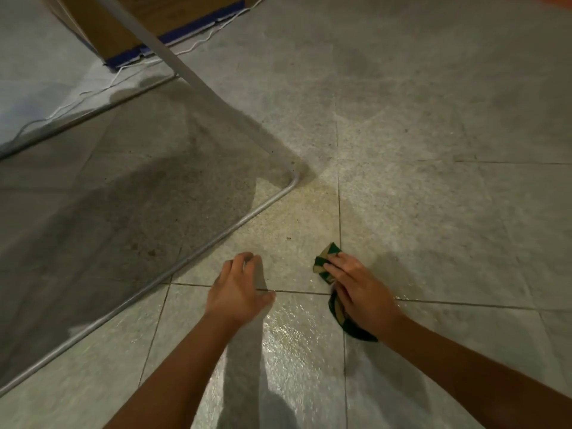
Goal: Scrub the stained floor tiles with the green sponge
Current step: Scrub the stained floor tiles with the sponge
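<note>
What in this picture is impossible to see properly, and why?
Head view, the only one:
1. The green sponge: its middle is covered by the right hand, so its full shape is hidden.
2. That hand's thumb: out of sight behind the hand and sponge.
3. The brown box: cut off by the top edge.
4. The metal frame: runs off the left and top edges, so what it belongs to is unknown.

Grey tile floor [433,212], wet sheen near; metal tube frame [192,75] left; cardboard box [117,26] behind.
</note>
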Action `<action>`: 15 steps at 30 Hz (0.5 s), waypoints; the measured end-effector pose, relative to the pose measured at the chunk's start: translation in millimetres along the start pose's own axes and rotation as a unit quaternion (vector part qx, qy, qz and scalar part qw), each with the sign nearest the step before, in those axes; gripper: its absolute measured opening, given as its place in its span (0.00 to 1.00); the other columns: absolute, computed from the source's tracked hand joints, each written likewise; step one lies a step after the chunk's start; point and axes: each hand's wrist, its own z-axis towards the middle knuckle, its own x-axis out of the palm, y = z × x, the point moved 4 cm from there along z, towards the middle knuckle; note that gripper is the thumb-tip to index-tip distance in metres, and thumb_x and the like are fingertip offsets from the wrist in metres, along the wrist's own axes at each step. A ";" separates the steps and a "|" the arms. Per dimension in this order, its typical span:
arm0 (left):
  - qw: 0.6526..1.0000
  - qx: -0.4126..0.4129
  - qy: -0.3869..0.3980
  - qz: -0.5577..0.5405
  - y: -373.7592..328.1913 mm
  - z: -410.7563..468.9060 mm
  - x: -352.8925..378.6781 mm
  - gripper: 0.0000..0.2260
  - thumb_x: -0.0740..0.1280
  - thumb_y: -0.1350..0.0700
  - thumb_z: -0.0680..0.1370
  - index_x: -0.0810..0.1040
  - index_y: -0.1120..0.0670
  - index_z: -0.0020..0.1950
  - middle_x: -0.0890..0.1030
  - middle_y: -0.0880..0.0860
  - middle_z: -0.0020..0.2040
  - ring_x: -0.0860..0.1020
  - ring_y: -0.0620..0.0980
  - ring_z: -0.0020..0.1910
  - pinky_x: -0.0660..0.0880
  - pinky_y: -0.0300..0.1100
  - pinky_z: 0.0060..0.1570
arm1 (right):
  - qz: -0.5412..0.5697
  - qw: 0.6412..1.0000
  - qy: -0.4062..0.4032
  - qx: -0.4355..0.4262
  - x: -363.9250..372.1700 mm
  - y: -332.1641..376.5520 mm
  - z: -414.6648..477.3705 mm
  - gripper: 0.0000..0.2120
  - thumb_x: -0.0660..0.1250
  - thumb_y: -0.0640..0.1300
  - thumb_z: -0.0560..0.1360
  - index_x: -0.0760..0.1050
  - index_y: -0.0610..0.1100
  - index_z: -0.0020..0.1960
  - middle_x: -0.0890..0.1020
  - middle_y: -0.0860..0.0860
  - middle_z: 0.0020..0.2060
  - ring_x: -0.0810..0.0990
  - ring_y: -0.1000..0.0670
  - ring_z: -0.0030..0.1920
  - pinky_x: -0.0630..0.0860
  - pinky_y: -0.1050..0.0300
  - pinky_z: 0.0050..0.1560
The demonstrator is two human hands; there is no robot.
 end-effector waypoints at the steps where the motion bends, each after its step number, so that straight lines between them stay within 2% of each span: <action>1: 1.000 0.008 -0.008 -0.007 -7.3 -6.8 4.5 0.35 0.65 0.39 0.74 0.54 0.50 0.75 0.54 0.46 0.74 0.55 0.48 0.72 0.65 0.45 0.66 | 0.012 1.000 -0.006 0.003 -2.9 1.0 -6.5 0.21 0.46 0.49 0.81 0.72 0.40 0.61 0.77 0.43 0.59 0.74 0.42 0.61 0.67 0.43 0.60; 3: 0.999 0.033 -0.018 -0.020 -25.5 -19.5 13.1 0.36 0.64 0.37 0.74 0.54 0.49 0.76 0.54 0.45 0.74 0.54 0.46 0.72 0.62 0.44 0.68 | 0.040 0.998 -0.030 0.032 -10.4 -1.3 -19.7 0.20 0.46 0.49 0.81 0.71 0.41 0.63 0.76 0.43 0.60 0.71 0.45 0.63 0.65 0.42 0.61; 7: 0.997 0.082 -0.009 -0.001 -60.8 -35.1 33.7 0.40 0.61 0.32 0.72 0.51 0.49 0.76 0.51 0.47 0.76 0.50 0.48 0.74 0.55 0.44 0.73 | 0.109 0.981 -0.090 0.136 -30.0 -14.8 -52.3 0.17 0.58 0.40 0.79 0.69 0.39 0.66 0.72 0.43 0.65 0.67 0.45 0.67 0.61 0.45 0.67; 9: 0.996 0.087 0.017 0.016 -74.9 -38.6 43.9 0.42 0.61 0.31 0.71 0.48 0.49 0.77 0.46 0.48 0.77 0.45 0.52 0.76 0.50 0.48 0.75 | 0.123 0.972 -0.108 0.169 -39.4 -24.7 -72.9 0.18 0.60 0.35 0.77 0.69 0.39 0.67 0.71 0.44 0.65 0.67 0.46 0.67 0.61 0.49 0.69; 12: 0.996 0.070 0.043 0.036 -88.8 -39.6 52.9 0.47 0.61 0.29 0.69 0.44 0.49 0.77 0.40 0.49 0.78 0.38 0.57 0.76 0.42 0.53 0.75 | 0.119 0.956 -0.132 0.235 -52.1 -42.3 -102.8 0.18 0.60 0.34 0.76 0.69 0.38 0.66 0.71 0.44 0.65 0.67 0.45 0.67 0.58 0.55 0.69; 15: 0.997 0.052 0.042 0.048 -92.4 -37.2 56.0 0.50 0.61 0.26 0.66 0.43 0.49 0.77 0.38 0.51 0.77 0.36 0.60 0.75 0.41 0.55 0.74 | 0.095 0.942 -0.154 0.282 -62.7 -57.1 -128.3 0.18 0.61 0.31 0.75 0.70 0.36 0.65 0.72 0.42 0.64 0.68 0.43 0.65 0.59 0.55 0.68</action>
